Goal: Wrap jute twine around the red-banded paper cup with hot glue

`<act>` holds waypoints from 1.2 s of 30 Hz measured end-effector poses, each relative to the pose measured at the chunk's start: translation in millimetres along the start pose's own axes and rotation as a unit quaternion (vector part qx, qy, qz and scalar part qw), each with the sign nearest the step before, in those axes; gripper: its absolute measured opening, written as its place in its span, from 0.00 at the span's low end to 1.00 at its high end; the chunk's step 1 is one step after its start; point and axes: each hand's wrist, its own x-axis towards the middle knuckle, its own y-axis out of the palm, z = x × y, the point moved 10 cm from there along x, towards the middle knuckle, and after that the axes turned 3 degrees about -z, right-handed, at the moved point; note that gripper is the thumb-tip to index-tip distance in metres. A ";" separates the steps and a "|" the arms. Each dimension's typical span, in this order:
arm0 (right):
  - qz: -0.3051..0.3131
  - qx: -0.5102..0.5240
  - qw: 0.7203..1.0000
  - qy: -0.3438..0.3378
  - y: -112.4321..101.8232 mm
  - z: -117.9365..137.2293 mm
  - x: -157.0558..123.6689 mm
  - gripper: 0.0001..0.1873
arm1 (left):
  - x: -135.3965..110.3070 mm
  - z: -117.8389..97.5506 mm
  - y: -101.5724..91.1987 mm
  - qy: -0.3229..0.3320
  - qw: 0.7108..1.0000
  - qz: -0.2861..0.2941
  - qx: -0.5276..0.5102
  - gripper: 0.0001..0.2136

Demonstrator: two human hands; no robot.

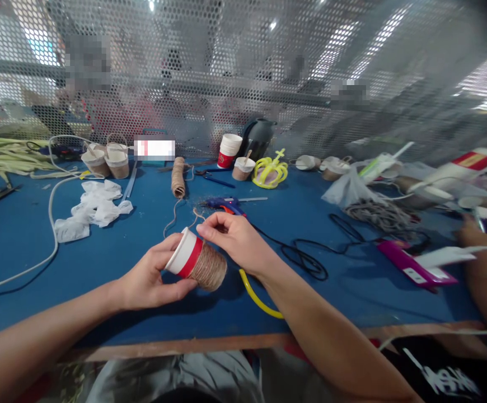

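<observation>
My left hand [155,274] grips a paper cup [191,254] near its rim, tilted over the front of the table. Twine is wound round the cup's lower part, while a red band and white rim stay bare. At the upper edge of the winding, my right hand [230,235] pinches the twine [197,215] between thumb and fingers. The strand runs back toward a spool of twine [178,178] lying on the table. Just beyond my right hand is a blue glue gun [229,205] with a clear stick in its back.
Twine-wrapped cups [117,162], stacked paper cups [229,150] and a yellow crown-like piece [270,170] stand at the back. Crumpled white material [94,208] lies left. A black cable [306,260], purple power strip [415,266] and another person's arm [485,274] are at right.
</observation>
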 end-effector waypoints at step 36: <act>0.117 0.030 0.991 0.051 18.2 -11.4 -6.5 0.21 | 0.5 28.8 -17.9 -0.103 0.988 -0.069 -0.091 0.09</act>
